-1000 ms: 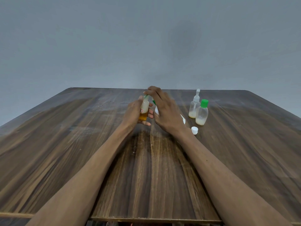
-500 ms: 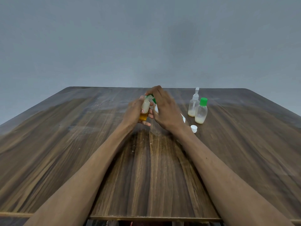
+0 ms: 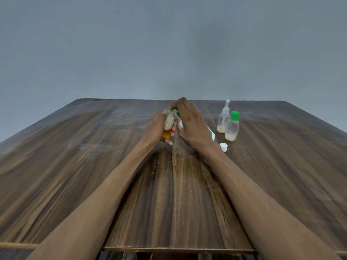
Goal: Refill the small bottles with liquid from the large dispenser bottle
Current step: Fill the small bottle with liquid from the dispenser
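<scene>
Both forearms extend from the near edge of the table and converge at its middle.

Left hand: raised just above the tabletop, back toward the camera. Fingers and thumb are curled around a small bottle, with fingertips showing at its right and lower sides. The bottle is roughly upright, leaning slightly right at the top. Its upper part looks whitish, its lower part holds amber liquid, and it carries a small label with a red mark.

Right hand: beside the left hand, back toward the camera, fingers arched over and down toward the top of the small bottle. The fingertips meet at a green part at the bottle's mouth. The hand grips a white and green object, the large bottle, of which only an end protrudes past the wrist side and a white patch shows by the thumb.

Hard to make out: the large bottle's shape and level are hidden by the right hand. Whether the green part belongs to it or to the small bottle cannot be told. No flow of liquid can be seen.

To the right stand a spray bottle and a green-capped bottle, touching or nearly so, each with pale liquid at the bottom. A white cap lies in front of them, near the right wrist.
</scene>
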